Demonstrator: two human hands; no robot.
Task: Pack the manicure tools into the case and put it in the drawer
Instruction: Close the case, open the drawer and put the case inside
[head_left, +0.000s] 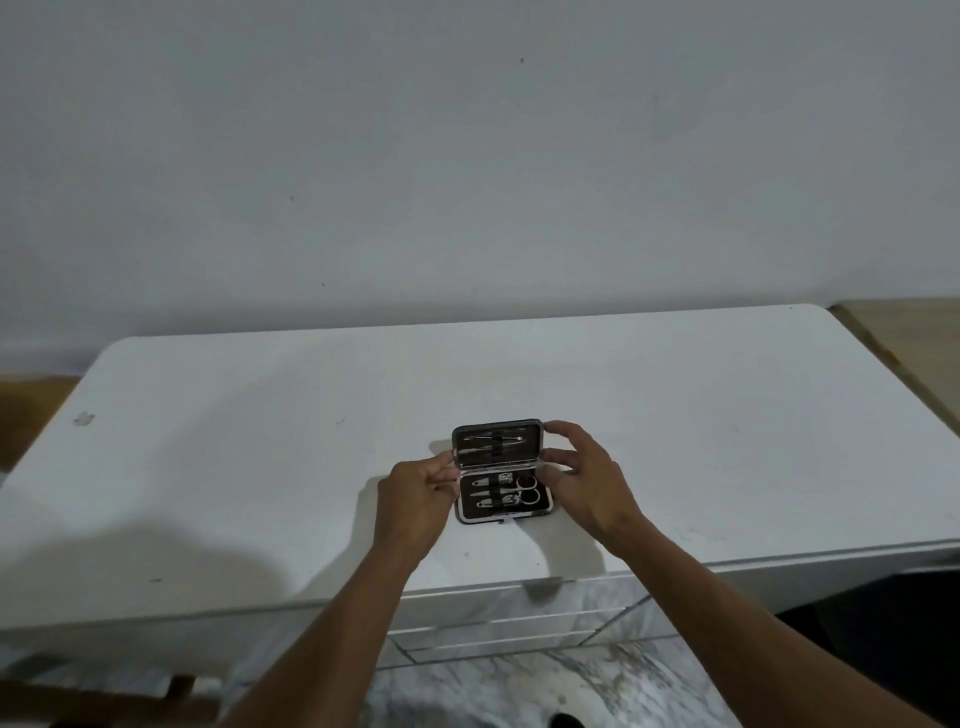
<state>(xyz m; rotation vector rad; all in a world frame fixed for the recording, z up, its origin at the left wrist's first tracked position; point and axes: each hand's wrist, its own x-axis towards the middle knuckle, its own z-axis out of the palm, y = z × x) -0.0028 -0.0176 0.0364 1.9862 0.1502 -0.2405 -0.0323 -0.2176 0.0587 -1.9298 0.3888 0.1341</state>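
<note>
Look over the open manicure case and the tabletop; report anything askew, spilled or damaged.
Nothing stands out. The manicure case lies open on the white table, its tools strapped in both halves, the left hand and right hand holding its sides. Only a small grey scuff marks the table far left.

I see a plain pale grey wall (467, 156) with tiny dark specks filling the top half. A white counter (260, 441) with rounded corners sits against it, top lightly scuffed. Wood-toned surface (904, 322) past its right end, brown patch (31, 405) far left. Grey-white marbled floor (571, 686) below. Dim flat light, soft shadow near left.
</note>
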